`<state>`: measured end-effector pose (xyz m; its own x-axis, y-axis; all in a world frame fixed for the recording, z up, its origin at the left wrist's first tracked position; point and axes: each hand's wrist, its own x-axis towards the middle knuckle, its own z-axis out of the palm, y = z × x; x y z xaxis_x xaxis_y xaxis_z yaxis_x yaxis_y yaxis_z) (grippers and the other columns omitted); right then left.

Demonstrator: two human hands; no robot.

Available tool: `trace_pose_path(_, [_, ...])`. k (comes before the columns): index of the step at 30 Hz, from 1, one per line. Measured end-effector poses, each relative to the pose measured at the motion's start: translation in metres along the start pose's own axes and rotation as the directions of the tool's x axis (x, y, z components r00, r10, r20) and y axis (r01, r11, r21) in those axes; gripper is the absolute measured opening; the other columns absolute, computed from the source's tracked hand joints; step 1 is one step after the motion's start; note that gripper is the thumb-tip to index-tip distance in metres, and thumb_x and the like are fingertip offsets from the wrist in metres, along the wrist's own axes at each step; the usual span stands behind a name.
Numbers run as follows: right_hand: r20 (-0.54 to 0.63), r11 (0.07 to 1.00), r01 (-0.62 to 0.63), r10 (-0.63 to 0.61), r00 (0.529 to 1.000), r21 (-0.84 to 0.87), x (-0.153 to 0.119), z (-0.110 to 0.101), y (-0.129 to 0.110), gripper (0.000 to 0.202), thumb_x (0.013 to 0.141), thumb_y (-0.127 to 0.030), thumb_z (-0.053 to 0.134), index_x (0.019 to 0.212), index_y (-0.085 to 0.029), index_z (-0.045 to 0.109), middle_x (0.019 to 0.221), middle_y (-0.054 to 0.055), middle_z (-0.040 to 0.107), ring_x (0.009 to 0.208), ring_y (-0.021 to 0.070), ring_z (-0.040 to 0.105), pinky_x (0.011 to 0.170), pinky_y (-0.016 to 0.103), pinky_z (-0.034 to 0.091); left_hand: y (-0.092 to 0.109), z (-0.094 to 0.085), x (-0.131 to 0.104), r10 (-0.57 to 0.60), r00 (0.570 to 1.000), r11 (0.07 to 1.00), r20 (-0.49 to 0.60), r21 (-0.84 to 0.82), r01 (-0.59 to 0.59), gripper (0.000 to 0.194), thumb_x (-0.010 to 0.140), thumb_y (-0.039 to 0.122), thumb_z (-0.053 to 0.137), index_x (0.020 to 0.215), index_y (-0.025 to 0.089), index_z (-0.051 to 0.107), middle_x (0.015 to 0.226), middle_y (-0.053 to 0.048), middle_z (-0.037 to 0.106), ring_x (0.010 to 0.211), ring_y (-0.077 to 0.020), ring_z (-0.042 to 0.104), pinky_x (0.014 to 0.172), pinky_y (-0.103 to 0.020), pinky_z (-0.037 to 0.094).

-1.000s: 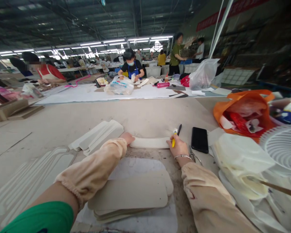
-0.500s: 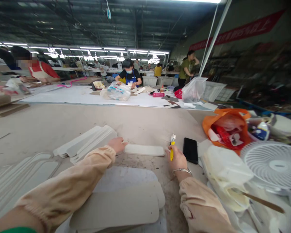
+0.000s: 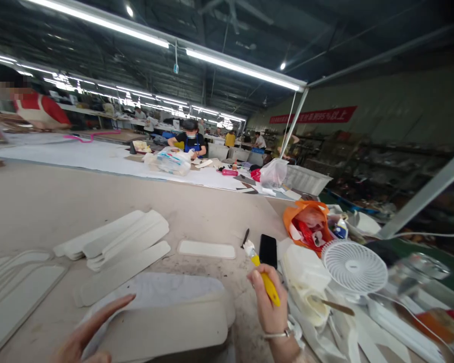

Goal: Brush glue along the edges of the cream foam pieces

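My right hand (image 3: 270,297) is wrapped around the yellow handle of a small brush (image 3: 265,277), its pale tip pointing away from me. Beyond it lies a white rounded strip (image 3: 207,249), flat on the table and touched by neither hand. My left hand (image 3: 94,333) is at the lower left, partly cut off by the frame, index finger stretched out. It is over or beside a stack of large pale panels with rounded corners (image 3: 170,330). Past that hand, a single pale strip (image 3: 124,272) lies near a fanned pile of similar strips (image 3: 128,234).
More rounded pieces (image 3: 22,297) lie at the left. A thin black tool (image 3: 245,238) and black phone (image 3: 268,250) lie beyond my right hand. On the right are an orange bag (image 3: 288,219), a white fan (image 3: 353,267) and a whitish plastic container (image 3: 306,267). Several people work farther back.
My left hand has left the white strip and come back toward me to the lower left. My right hand, still holding the brush, has also come nearer. The view has turned right and tilted.
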<state>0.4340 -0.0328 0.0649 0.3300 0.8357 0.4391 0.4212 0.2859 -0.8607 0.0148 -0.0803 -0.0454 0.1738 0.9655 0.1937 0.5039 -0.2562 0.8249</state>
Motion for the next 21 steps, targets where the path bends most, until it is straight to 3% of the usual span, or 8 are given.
trace_pose_path(2, [-0.045, 0.995, -0.04, 0.044, 0.998, 0.097, -0.008, -0.004, -0.006, 0.033, 0.088, -0.055, 0.055, 0.089, -0.022, 0.059, 0.071, 0.002, 0.064, 0.064, 0.0196, 0.06, 0.06, 0.031, 0.048, 0.003, 0.011, -0.009, -0.052, 0.999, 0.998, -0.01, -0.034, 0.052, 0.084, 0.062, 0.056, 0.073, 0.139, 0.056, 0.039, 0.145, 0.009, 0.051, 0.131, -0.0401, 0.049, 0.105, -0.061, 0.042])
trace_pose_path(4, [-0.04, 0.986, -0.06, 0.067, 0.997, 0.154, -0.014, -0.006, -0.012, 0.035, 0.087, -0.055, 0.056, 0.088, -0.02, 0.06, 0.068, 0.002, 0.062, 0.061, 0.0186, 0.056, 0.057, 0.031, 0.047, 0.019, 0.016, -0.01, -0.075, 0.997, 0.993, -0.001, -0.09, 0.074, 0.092, 0.055, 0.058, 0.079, 0.138, 0.054, 0.042, 0.144, 0.006, 0.053, 0.13, -0.0404, 0.049, 0.106, -0.059, 0.043])
trace_pose_path(6, [-0.022, 0.972, -0.087, 0.094, 0.995, 0.216, -0.019, -0.007, -0.018, 0.036, 0.085, -0.054, 0.058, 0.088, -0.019, 0.06, 0.065, 0.0, 0.059, 0.058, 0.0164, 0.052, 0.057, 0.03, 0.045, 0.037, 0.018, -0.008, -0.078, 0.997, 0.988, -0.024, -0.137, 0.074, 0.086, 0.058, 0.054, 0.082, 0.137, 0.047, 0.048, 0.145, 0.001, 0.052, 0.134, -0.0387, 0.045, 0.112, -0.056, 0.036])
trace_pose_path(9, [0.001, 0.911, -0.172, 0.185, 0.983, 0.375, -0.024, -0.002, -0.026, 0.033, 0.084, -0.051, 0.061, 0.089, -0.018, 0.06, 0.058, -0.003, 0.052, 0.053, 0.0134, 0.048, 0.052, 0.026, 0.039, 0.049, 0.02, -0.003, -0.025, 1.0, 0.961, -0.014, -0.277, 0.02, 0.096, 0.054, 0.054, 0.086, 0.14, 0.031, 0.05, 0.144, -0.009, 0.052, 0.134, -0.0394, 0.044, 0.113, -0.052, 0.035])
trace_pose_path(14, [0.226, 0.816, -0.33, 0.25, 0.942, 0.474, -0.046, 0.023, -0.045, 0.029, 0.083, -0.048, 0.063, 0.086, -0.018, 0.061, 0.055, -0.004, 0.049, 0.047, 0.0109, 0.044, 0.045, 0.023, 0.031, 0.041, 0.023, -0.006, -0.007, 1.0, 0.925, -0.002, -0.381, 0.006, 0.095, 0.059, 0.05, 0.086, 0.142, 0.025, 0.047, 0.147, -0.013, 0.047, 0.135, -0.036, 0.043, 0.114, -0.048, 0.033])
trace_pose_path(21, [0.523, 0.847, -0.441, 0.243, 0.817, 0.296, -0.086, 0.076, -0.076, 0.037, 0.084, -0.057, 0.06, 0.086, -0.02, 0.06, 0.05, -0.005, 0.051, 0.045, 0.0115, 0.043, 0.043, 0.023, 0.033, 0.034, 0.029, -0.006, -0.005, 0.999, 0.89, -0.051, -0.456, -0.019, 0.105, 0.055, 0.048, 0.089, 0.145, 0.025, 0.041, 0.141, -0.016, 0.052, 0.131, -0.0342, 0.048, 0.113, -0.048, 0.034])
